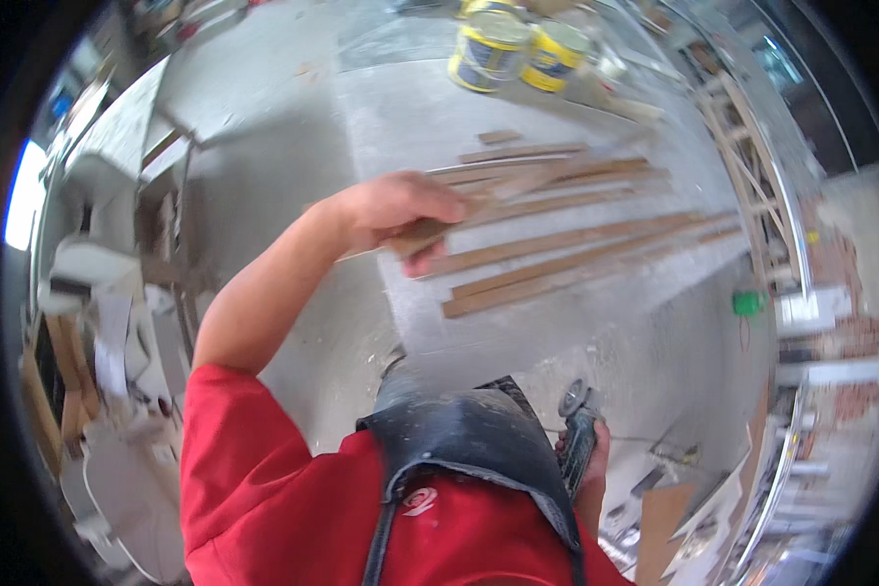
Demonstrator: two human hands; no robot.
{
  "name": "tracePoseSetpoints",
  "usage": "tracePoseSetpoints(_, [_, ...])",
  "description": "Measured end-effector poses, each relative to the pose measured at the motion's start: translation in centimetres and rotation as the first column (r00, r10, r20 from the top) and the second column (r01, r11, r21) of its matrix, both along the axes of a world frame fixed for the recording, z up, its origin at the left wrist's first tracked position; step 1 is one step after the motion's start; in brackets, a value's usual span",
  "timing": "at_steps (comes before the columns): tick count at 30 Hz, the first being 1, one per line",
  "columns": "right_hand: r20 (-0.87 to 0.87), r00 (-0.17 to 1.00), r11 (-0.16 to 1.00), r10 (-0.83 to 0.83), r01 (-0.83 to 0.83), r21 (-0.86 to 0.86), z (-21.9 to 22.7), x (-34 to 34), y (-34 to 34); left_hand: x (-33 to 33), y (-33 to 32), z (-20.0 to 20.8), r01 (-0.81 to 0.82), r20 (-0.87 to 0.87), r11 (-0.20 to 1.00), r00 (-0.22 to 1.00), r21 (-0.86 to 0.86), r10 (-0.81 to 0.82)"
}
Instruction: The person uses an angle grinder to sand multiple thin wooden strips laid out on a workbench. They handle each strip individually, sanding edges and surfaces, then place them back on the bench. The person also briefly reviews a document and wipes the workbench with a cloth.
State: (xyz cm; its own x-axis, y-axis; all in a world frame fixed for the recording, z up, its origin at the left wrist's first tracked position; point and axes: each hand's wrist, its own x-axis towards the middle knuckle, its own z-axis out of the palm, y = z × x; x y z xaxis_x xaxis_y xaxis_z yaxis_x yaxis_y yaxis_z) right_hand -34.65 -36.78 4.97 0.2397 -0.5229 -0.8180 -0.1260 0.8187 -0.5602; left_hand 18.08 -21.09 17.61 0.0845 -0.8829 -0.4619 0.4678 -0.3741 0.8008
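Note:
My left hand (397,215) is stretched out over the pale worktable (439,337), closed round the near end of a wooden strip (422,237). The strip's far part blurs in among other wooden strips (571,242) lying side by side on the table. Down at my right side, my right hand (594,457) grips an angle grinder (580,435) by its dark body, its disc pointing away from me. Part of that hand is behind the tool. Whether the disc is turning, I cannot tell.
Yellow and blue buckets (488,51) stand at the table's far end. A wooden rack (757,186) and a green object (748,303) are on the right. White panels and furniture parts (117,469) crowd the left. A board (662,523) and offcuts lie lower right.

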Motion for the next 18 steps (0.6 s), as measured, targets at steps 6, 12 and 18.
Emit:
tracePoseSetpoints(6, [0.078, 0.996, 0.999, -0.036, 0.035, 0.009, -1.2, -0.9, -0.1, -1.9, -3.2, -4.7, -0.056, 0.284, 0.96, 0.958, 0.275, -0.025])
tracePoseSetpoints(12, [0.221, 0.965, 0.99, -0.143, 0.136, 0.047, -2.5, -0.6, 0.6, -3.4, -4.3, -7.7, -0.083, 0.624, 0.916, 0.756, 0.392, -0.198])
tracePoseSetpoints(18, [0.29, 0.942, 0.985, -0.171, 0.165, 0.045, -3.8, -1.5, 0.3, -3.5, 0.0, -9.8, -0.287, 0.898, 0.934, 0.435, 0.212, -0.07])
